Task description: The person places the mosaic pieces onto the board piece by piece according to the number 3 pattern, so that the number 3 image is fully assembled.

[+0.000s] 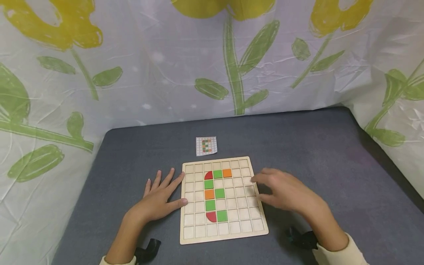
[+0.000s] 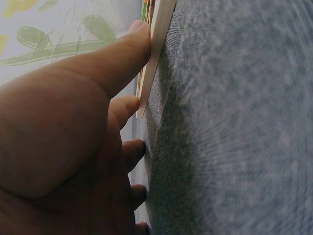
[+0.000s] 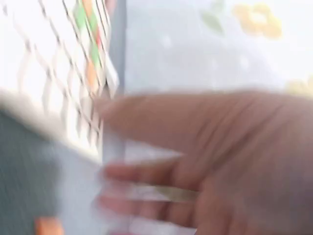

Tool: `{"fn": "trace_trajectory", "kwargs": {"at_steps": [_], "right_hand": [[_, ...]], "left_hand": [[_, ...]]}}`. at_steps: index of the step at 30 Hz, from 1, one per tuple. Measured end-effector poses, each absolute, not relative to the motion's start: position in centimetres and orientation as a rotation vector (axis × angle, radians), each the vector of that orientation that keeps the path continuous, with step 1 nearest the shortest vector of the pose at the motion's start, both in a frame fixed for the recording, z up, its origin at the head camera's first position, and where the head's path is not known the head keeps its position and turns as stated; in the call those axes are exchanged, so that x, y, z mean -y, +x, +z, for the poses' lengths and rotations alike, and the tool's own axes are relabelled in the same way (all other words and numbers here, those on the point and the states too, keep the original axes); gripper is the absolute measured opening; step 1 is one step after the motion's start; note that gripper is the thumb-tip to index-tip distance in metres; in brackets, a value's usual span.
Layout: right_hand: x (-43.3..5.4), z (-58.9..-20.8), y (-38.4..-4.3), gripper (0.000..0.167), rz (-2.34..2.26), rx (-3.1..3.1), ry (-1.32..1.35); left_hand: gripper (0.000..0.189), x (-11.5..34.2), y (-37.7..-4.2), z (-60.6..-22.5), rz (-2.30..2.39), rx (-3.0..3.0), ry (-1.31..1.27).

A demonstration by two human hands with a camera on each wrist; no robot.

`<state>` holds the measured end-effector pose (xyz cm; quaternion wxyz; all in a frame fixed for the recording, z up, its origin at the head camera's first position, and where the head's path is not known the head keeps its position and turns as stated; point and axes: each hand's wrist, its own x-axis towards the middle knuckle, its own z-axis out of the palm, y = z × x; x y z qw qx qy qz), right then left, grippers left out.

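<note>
A wooden grid board (image 1: 232,230) lies on the table with colored tiles in a C-like figure: red rounded pieces (image 1: 211,217), green squares (image 1: 220,193) and orange squares (image 1: 226,173). Fingers spread, my left hand (image 1: 157,200) rests at the board's left side; its thumb and index fingertip touch the edge, as the left wrist view shows too. My right hand (image 1: 281,189) hovers over the board's right edge, fingers loosely bent and apart. Blurred in the right wrist view, this hand (image 3: 195,142) shows nothing between thumb and fingers. Below it there is an orange piece (image 3: 49,226).
Behind the board lies a small paper card (image 1: 206,146) printed with a similar colored grid figure. The dark grey table (image 1: 149,147) ends at a flower-printed cloth (image 1: 159,73) at the back and sides. Black wrist straps (image 1: 147,252) sit near both sleeves.
</note>
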<state>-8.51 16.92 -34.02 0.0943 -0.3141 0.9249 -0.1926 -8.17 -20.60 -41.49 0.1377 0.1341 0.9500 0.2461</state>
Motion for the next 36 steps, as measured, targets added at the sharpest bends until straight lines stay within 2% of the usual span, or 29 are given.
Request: {"fn": "trace_trajectory", "kwargs": {"at_steps": [3,6,11,18,28,36], "right_hand": [[-19.9,-33.6,-9.4,0.047,-0.469,-2.717,-0.65],[-21.9,-34.1,-10.3,0.044,-0.444,-2.673,-0.545],[-22.5,-35.6,-11.1,0.03,-0.502,-2.674,-0.617],[-22.5,-36.4,-11.4,0.021,-0.528,-2.702,-0.678],[-22.8,-35.8,-11.3,0.014,-0.639,-2.665,-0.68],[-22.3,-35.6,-11.2,0.022,-0.655,-2.692,-0.689]], "left_hand": [[0.09,20.5,-8.1,-41.3,0.707,-2.734,0.385],[0.09,20.5,-8.2,-41.5,0.684,-2.731,0.368],[0.09,20.7,-8.3,-42.1,0.674,-2.738,0.36],[0.09,20.8,-8.4,-42.0,0.669,-2.735,0.377],[0.089,20.7,-8.4,-41.9,0.666,-2.745,0.377],[0.089,20.6,-8.3,-41.3,0.668,-2.738,0.38]]}}
